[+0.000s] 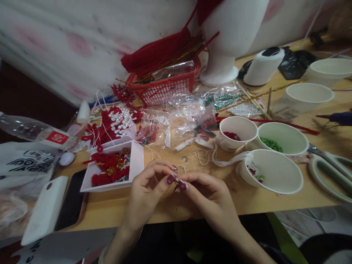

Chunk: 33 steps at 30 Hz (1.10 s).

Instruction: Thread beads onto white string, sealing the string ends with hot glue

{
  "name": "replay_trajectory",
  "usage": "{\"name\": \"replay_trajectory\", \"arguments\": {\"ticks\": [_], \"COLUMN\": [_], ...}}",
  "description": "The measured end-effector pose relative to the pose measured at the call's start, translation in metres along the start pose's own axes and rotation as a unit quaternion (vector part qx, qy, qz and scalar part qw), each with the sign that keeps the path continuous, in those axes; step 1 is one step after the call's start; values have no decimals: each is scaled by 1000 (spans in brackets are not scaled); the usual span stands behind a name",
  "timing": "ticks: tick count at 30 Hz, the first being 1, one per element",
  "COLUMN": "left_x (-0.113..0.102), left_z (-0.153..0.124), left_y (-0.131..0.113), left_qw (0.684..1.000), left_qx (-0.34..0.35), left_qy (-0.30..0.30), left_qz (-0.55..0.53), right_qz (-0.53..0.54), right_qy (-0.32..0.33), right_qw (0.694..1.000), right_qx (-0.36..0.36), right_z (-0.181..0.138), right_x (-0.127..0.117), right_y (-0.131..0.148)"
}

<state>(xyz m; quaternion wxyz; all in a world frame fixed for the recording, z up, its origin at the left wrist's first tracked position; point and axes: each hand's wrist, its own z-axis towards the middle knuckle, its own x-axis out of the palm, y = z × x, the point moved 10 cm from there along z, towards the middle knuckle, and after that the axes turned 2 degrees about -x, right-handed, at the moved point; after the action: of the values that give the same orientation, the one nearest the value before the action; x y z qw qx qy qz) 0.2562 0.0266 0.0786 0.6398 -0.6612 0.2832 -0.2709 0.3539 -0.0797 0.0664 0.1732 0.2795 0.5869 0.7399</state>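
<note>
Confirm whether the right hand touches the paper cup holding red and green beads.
Apart. The head view shows wooden tabletop between right hand and paper cup.

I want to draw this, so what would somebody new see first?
Probably the bright red basket at the back of the table, with a red bundle sticking up from it. Then the left hand and right hand, their fingers close together near the front edge. On the right, the nearest white cup holds red and green beads.

Dark-red nails (pixel 182 184), white thread (pixel 229 162), green beads (pixel 271 144), red basket (pixel 165 88).
</note>
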Motion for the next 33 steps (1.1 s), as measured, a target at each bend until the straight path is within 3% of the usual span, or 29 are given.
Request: {"name": "replay_trajectory", "arguments": {"ticks": [5,10,16,27,33], "left_x": [-1,10,6,10,13], "left_z": [2,2,-1,-3,1], "left_y": [-7,-20,-27,-27,-14], "left_qw": [999,986,975,965,983], "left_qx": [30,103,154,157,113], "left_qy": [-9,41,21,39,52], "left_qz": [15,122,158,209,133], "right_qz": [-9,-1,-13,1,40], "right_qy": [-1,-7,2,-4,3], "right_qw": [1000,1000,1000,1000,999], "right_qx": [3,7,18,21,35], "right_z": [0,-2,0,1,1], "right_x": [1,-1,1,0,3], "right_y": [0,-2,-4,-6,-10]}}
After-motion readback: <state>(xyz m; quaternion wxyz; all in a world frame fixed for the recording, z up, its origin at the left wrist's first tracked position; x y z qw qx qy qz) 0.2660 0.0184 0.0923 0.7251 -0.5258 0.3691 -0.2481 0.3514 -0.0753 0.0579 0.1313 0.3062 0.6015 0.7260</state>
